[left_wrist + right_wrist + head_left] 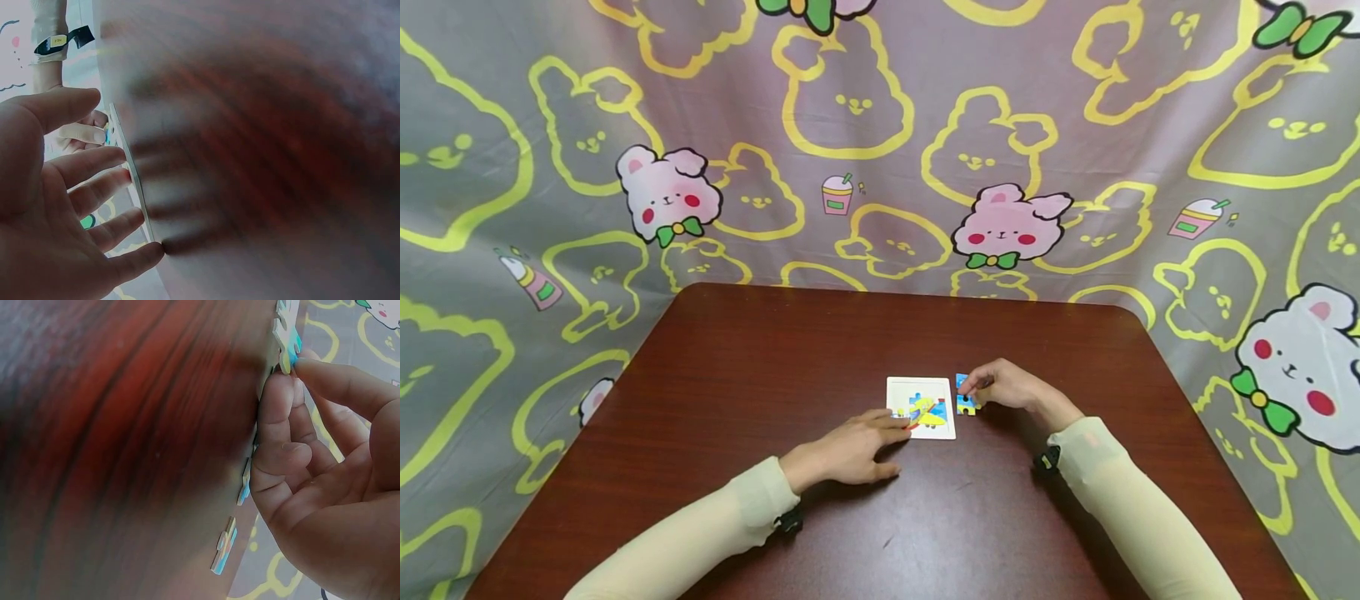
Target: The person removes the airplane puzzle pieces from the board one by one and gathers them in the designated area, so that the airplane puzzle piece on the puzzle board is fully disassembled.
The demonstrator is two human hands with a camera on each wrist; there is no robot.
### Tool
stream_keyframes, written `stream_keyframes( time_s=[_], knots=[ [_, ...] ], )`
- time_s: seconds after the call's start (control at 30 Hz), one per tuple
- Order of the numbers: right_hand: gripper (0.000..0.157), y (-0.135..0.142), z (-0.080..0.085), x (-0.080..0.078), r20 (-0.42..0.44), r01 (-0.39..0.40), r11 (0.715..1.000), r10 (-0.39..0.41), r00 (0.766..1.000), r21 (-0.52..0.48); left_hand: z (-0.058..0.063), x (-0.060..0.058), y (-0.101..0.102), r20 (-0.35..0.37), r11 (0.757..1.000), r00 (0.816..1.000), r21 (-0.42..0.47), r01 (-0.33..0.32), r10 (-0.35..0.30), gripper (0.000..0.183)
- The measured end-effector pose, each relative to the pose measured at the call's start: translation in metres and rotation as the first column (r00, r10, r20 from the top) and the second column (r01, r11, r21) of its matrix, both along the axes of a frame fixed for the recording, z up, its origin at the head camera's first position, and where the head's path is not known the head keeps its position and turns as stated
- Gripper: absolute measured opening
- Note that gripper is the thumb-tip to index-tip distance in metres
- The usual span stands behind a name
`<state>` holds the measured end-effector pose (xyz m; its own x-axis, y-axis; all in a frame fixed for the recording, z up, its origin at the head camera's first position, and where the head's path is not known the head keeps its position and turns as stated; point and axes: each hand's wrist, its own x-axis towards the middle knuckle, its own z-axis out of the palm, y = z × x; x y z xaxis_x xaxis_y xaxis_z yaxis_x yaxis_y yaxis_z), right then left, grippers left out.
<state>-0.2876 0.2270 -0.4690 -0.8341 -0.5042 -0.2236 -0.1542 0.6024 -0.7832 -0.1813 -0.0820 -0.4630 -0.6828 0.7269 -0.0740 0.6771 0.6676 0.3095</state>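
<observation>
A white puzzle board (898,385) with a yellow and blue picture partly filled in lies on the table. My left hand (853,450) is spread flat, its fingertips on the board's left part, covering some of the picture. In the left wrist view the fingers of this left hand (81,194) are straight along the board's thin edge (139,187). Just right of the board, my right hand (1003,385) is over blue and yellow puzzle pieces (967,409). In the right wrist view, the right hand (325,444) pinches a jigsaw puzzle piece (287,353) between its fingertips.
Two loose puzzle pieces, one nearer (224,547) and one farther (244,482), lie on the table below the right hand. The brown wooden table (775,350) reaches back to a patterned cloth (880,183) hanging behind it.
</observation>
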Motion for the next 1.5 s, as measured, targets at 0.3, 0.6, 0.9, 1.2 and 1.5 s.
stream_keyframes(
  time_s=[0.3,0.6,0.9,1.2,1.5],
  knots=[
    [0.017,-0.001,-0.001,0.0,-0.009,0.001,1.0,-0.001,1.0,-0.015,-0.002,0.0,0.0,0.002,1.0,1.0,0.0,-0.004,0.004,0.059],
    [0.013,-0.011,0.006,0.002,-0.002,0.037,0.999,-0.037,0.999,0.026,-0.001,-0.001,0.0,-0.001,1.0,1.0,0.005,-0.001,0.001,0.059],
    [0.015,-0.03,0.011,0.004,-0.026,-0.007,1.0,0.007,1.0,-0.006,-0.001,-0.002,0.0,-0.017,1.0,1.0,0.007,0.009,-0.009,0.059],
    [0.016,-0.047,0.012,0.005,-0.034,-0.028,1.0,0.028,0.999,-0.012,-0.002,-0.002,-0.001,-0.009,1.0,1.0,0.0,0.009,-0.009,0.059],
    [0.015,-0.059,0.01,0.004,0.002,-0.049,0.998,0.049,0.999,-0.031,-0.001,-0.003,-0.002,-0.009,1.0,1.0,0.004,0.014,-0.014,0.059]
  ],
)
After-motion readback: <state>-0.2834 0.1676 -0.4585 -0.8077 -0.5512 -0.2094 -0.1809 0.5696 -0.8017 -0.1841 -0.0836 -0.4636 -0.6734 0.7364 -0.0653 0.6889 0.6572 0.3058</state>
